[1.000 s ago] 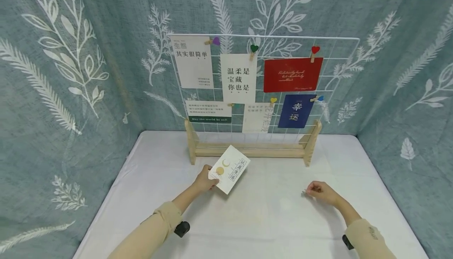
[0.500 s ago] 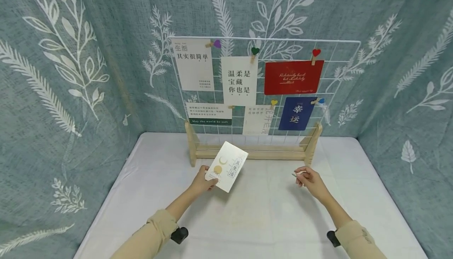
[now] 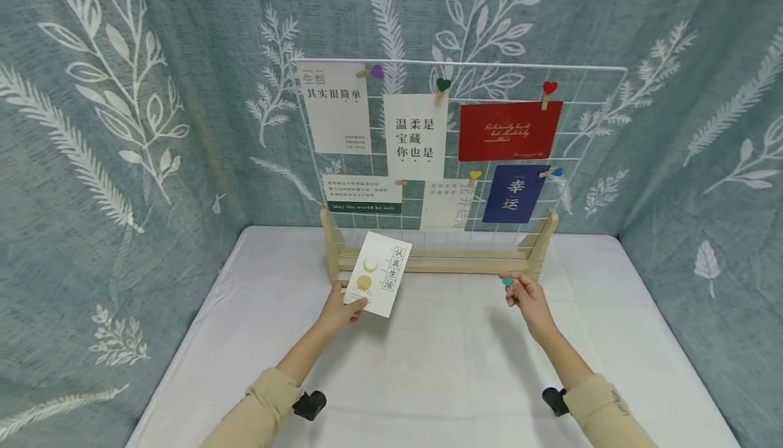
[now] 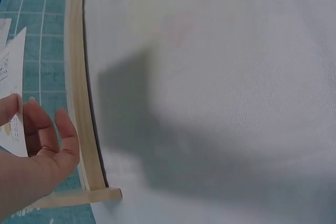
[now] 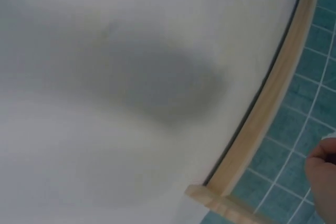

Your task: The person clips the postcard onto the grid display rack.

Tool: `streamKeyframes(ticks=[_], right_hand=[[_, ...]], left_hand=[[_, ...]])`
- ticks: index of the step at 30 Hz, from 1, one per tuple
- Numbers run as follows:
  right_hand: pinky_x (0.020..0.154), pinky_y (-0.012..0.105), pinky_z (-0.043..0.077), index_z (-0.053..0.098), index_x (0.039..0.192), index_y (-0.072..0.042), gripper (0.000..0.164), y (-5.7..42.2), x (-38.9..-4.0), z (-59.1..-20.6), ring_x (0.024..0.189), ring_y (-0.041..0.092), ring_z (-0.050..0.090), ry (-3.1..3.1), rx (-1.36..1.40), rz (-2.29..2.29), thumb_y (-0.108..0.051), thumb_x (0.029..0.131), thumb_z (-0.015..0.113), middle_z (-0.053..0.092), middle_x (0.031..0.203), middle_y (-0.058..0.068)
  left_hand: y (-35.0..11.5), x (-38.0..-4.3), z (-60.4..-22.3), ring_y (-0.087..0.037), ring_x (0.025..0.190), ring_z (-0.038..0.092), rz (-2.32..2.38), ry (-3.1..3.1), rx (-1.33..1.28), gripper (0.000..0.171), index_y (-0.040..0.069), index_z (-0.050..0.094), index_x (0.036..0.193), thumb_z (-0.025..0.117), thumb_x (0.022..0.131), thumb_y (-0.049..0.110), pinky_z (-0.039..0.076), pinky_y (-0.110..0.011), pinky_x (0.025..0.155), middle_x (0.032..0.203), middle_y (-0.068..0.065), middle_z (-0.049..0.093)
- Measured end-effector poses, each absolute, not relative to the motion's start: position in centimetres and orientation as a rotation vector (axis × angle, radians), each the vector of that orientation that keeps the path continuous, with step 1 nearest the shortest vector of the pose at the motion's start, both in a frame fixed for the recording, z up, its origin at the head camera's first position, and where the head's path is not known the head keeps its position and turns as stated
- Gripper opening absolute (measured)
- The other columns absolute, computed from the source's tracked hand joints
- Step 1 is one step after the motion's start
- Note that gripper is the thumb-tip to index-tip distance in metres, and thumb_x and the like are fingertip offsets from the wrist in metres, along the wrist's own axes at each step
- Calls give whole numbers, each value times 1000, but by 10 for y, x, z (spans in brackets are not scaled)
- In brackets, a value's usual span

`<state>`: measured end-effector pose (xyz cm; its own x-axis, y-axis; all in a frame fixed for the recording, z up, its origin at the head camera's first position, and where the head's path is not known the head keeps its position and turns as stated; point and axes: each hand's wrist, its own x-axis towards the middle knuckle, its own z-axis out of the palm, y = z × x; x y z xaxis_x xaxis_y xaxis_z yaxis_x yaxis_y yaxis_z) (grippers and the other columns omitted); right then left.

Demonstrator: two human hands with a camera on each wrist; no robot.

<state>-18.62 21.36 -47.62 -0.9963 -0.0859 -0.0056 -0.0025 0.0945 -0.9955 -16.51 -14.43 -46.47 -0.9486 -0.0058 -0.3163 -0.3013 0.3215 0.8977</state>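
Note:
My left hand (image 3: 338, 308) pinches the lower left corner of a white card (image 3: 379, 274) between thumb and fingers. The card bears a gold sun, a moon and black characters; it is lifted above the table, tilted, near the foot of the wire grid rack (image 3: 391, 236). In the left wrist view, the other fingers (image 4: 67, 129) are loosely bent behind the card. My right hand (image 3: 529, 302), raised in front of the rack's right part, pinches a small teal clip (image 3: 508, 281). Its shape is mostly hidden by the fingertips. The right wrist view cuts off most of that hand.
Several cards hang on the grid by heart-topped clothespins, among them a red card (image 3: 510, 131) and a blue card (image 3: 512, 194). A wooden base (image 3: 428, 264) carries the grid on a white-covered table (image 3: 440, 366). Patterned curtains (image 3: 110, 162) enclose the back and sides.
The left hand has moved slightly left and forward with the card, now more upright. The right hand has risen and moved left towards the rack, turning the clip so its teal face shows.

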Motion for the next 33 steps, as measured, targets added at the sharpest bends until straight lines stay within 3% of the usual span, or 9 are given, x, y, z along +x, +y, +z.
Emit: streamKeyframes(ticks=[5, 12, 16, 18, 20, 23, 27, 30, 33], right_hand=[[55, 15, 37, 46, 112, 6, 30, 204, -182, -474, 57, 4, 35, 2222, 82, -2053, -15, 104, 26, 34, 71, -4], [56, 15, 40, 47, 115, 14, 28, 191, -180, -477, 59, 2, 40, 2353, -59, -1942, -9, 102, 39, 42, 72, -5], [59, 17, 46, 51, 116, 14, 25, 185, -184, -479, 61, 0, 53, 2473, -247, -1829, -2, 97, 48, 61, 71, 12], [62, 21, 50, 53, 115, 13, 26, 182, -187, -479, 66, -2, 59, 2505, -321, -1748, -3, 95, 52, 68, 82, 21], [66, 23, 51, 56, 113, 12, 26, 178, -190, -477, 73, 0, 63, 2511, -389, -1667, -5, 94, 54, 69, 93, 26], [67, 24, 51, 60, 107, 11, 22, 168, -193, -468, 81, 7, 64, 2531, -480, -1588, -5, 93, 56, 68, 99, 26], [66, 19, 40, 67, 101, 3, 18, 155, -199, -461, 78, 16, 49, 2670, -546, -1500, -7, 87, 63, 61, 91, 19], [64, 20, 31, 70, 100, -2, 18, 149, -206, -461, 74, 17, 37, 2742, -563, -1457, -10, 84, 68, 55, 86, 10], [61, 20, 32, 70, 100, 0, 19, 143, -210, -458, 70, 13, 38, 2728, -603, -1460, -9, 84, 68, 59, 84, 11]], left_hand=[[-152, -166, -478, -25, 82, 59, 1720, 2312, -292, 47, -7, 26, 128, 55, 92, 0, 54, -32, 73, 109, -26, 53], [-179, -199, -577, -20, 69, 59, 1963, 2266, -49, 51, 7, 28, 125, 64, 89, 11, 54, -32, 61, 92, -14, 54], [-161, -189, -550, -15, 66, 58, 1983, 2269, -154, 46, 3, 28, 123, 61, 90, 3, 55, -27, 60, 93, -16, 54], [-148, -178, -517, -18, 68, 59, 1924, 2268, -279, 44, -5, 27, 122, 56, 89, -5, 57, -29, 64, 95, -23, 53], [-143, -171, -505, -12, 66, 62, 2018, 2231, -225, 40, -1, 31, 119, 58, 89, -3, 57, -25, 63, 92, -18, 57], [-140, -171, -501, -9, 62, 63, 2079, 2193, -242, 37, -3, 33, 117, 57, 89, -6, 57, -20, 62, 89, -17, 59], [-135, -177, -498, -6, 59, 60, 2082, 2182, -358, 37, -7, 33, 117, 54, 88, -12, 54, -17, 58, 93, -24, 60], [-134, -180, -498, -7, 58, 60, 2100, 2178, -368, 35, -6, 34, 115, 55, 87, -13, 52, -15, 55, 90, -22, 61], [-135, -185, -498, -8, 58, 61, 2108, 2161, -385, 32, -7, 36, 111, 54, 86, -14, 52, -15, 55, 87, -19, 62]])
